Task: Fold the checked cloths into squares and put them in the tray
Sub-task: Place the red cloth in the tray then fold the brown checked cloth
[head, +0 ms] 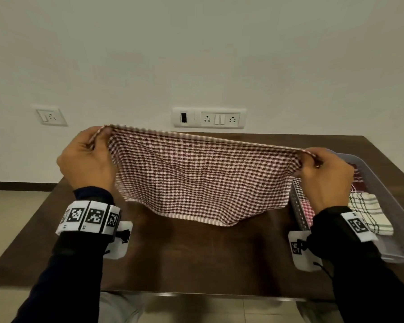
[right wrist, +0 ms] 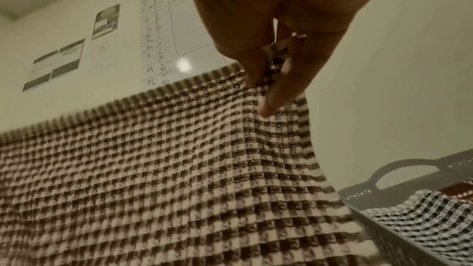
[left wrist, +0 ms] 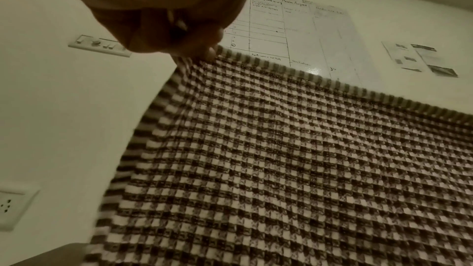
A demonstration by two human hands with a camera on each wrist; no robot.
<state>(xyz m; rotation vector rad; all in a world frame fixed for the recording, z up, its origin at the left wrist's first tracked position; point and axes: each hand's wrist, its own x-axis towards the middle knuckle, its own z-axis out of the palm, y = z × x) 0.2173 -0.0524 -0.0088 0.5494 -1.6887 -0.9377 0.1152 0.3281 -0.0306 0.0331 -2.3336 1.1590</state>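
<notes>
A brown-and-white checked cloth (head: 203,176) (left wrist: 281,159) (right wrist: 153,169) hangs spread out above the dark wooden table (head: 196,257). My left hand (head: 89,157) (left wrist: 166,25) pinches its upper left corner. My right hand (head: 322,173) (right wrist: 276,48) pinches the upper right corner. The top edge is stretched between both hands and the lower edge sags just above or onto the table. A grey perforated tray (head: 392,201) (right wrist: 399,221) stands at the right, just behind my right hand, with folded checked cloths (head: 369,213) (right wrist: 419,217) inside.
The table stands against a white wall with socket plates (head: 209,118) behind the cloth. The tray reaches the table's right edge. The wrist views show papers and a chart on a wall (left wrist: 302,33).
</notes>
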